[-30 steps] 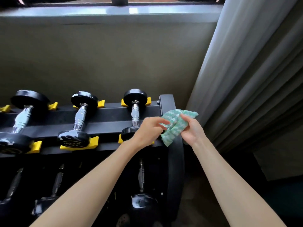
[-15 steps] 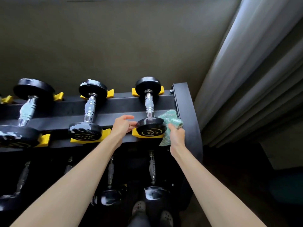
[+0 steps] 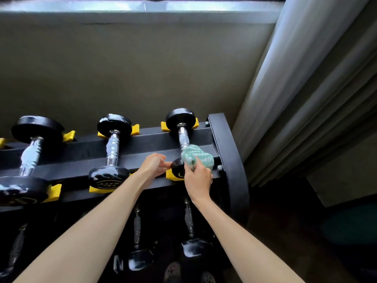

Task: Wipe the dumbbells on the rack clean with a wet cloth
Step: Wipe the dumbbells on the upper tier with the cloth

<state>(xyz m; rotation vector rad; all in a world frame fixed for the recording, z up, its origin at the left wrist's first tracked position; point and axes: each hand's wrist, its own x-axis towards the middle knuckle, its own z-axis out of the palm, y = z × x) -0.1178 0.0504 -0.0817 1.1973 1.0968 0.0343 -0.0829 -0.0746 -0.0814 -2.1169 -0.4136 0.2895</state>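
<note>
Three black dumbbells with chrome handles lie in yellow cradles on the top tier of a black rack [image 3: 142, 137]. The rightmost dumbbell [image 3: 180, 119] is the smallest. My right hand [image 3: 197, 178] grips a bunched green-and-white cloth [image 3: 196, 157] and presses it over the near end of that dumbbell's handle and its front head. My left hand [image 3: 152, 165] has its fingers curled, with the fingertips touching the left side of the front head [image 3: 177, 166]. The middle dumbbell [image 3: 111, 148] and the left dumbbell [image 3: 30, 154] carry white smears.
Several more dumbbells sit on the dark lower tier [image 3: 189, 244]. The rack's right end frame [image 3: 228, 156] stands close to a grey curtain [image 3: 306, 88]. A beige wall rises behind the rack, with a window sill [image 3: 122, 7] above it. Shoe tips [image 3: 173, 272] show at the bottom.
My right hand has carried the cloth from beside the rightmost dumbbell's front head up onto its handle and head. My left hand has shifted right and now touches that head.
</note>
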